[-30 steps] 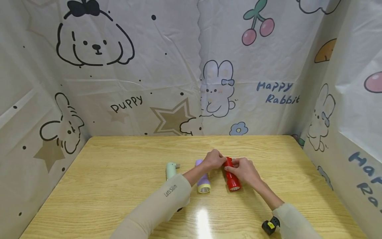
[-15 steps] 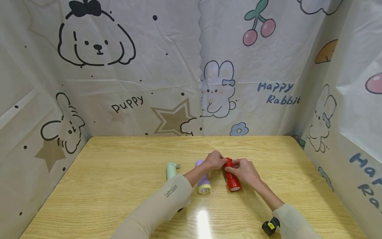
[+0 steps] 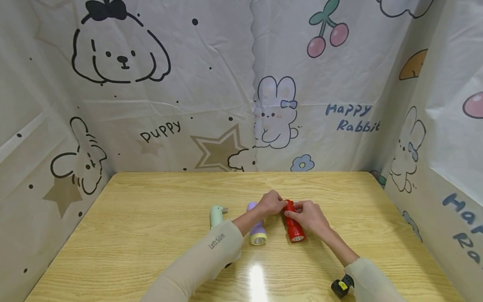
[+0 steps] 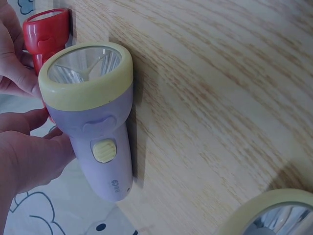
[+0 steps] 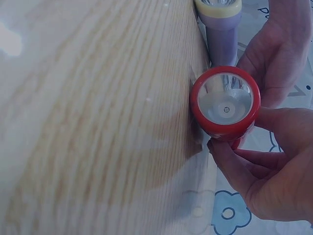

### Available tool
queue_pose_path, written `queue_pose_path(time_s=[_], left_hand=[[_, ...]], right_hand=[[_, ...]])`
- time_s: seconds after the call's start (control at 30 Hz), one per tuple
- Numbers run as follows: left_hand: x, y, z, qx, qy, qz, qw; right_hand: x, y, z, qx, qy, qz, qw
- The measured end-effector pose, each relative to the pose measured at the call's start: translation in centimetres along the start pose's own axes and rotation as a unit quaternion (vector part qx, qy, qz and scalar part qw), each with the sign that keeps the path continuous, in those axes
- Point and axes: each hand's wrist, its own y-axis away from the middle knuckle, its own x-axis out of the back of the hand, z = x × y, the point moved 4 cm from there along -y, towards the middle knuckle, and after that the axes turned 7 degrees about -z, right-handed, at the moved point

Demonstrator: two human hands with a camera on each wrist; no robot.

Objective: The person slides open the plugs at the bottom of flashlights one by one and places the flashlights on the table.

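A red flashlight (image 3: 294, 228) lies on the table, its lens toward me. My right hand (image 3: 310, 214) grips its body from the right, thumb on top. My left hand (image 3: 271, 202) pinches its far end; the fingertips are partly hidden. A small pale part (image 3: 295, 201) sticks out beside that end, too small to make out. Left of it lies a purple flashlight (image 4: 100, 132) with a pale yellow head, partly behind my left forearm. A mint-green flashlight (image 3: 216, 215) with metal prongs (image 3: 225, 209) is mostly covered by my left sleeve.
The wooden table (image 3: 151, 197) ends at a printed cloth (image 3: 211, 100) that hangs behind and at both sides. A black wrist camera (image 3: 340, 287) with a yellow label sits at my right cuff. Light glares off the table's front (image 3: 257, 281).
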Motion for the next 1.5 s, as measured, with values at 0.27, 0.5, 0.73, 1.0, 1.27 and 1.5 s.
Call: queue_pose_path(time_s=[0.27, 0.5, 0.73, 1.0, 1.27, 1.5], left_hand=[[-0.18, -0.34, -0.29, 0.006, 0.002, -0.007, 1.0000], [-0.05, -0.29, -0.21, 0.003, -0.002, -0.008, 1.0000], [-0.08, -0.40, -0.16, 0.003, 0.001, -0.009, 1.0000], [-0.09, -0.55, -0.16, 0.007, 0.003, -0.010, 0.9999], [-0.23, -0.71, -0.33, 0.005, -0.001, -0.011, 0.9999], [-0.34, -0.57, -0.39, 0.007, 0.006, -0.010, 0.9999]], right_hand=[[-0.04, -0.07, 0.11, -0.001, 0.000, -0.005, 1.000], [0.02, -0.16, 0.09, 0.004, 0.005, -0.003, 1.000], [0.12, -0.24, 0.10, 0.002, 0.004, -0.003, 1.000], [0.17, -0.28, 0.14, 0.000, 0.000, -0.004, 1.000], [0.10, -0.29, 0.20, -0.002, 0.001, -0.003, 1.000], [0.05, -0.21, 0.33, -0.001, -0.001, -0.005, 1.000]])
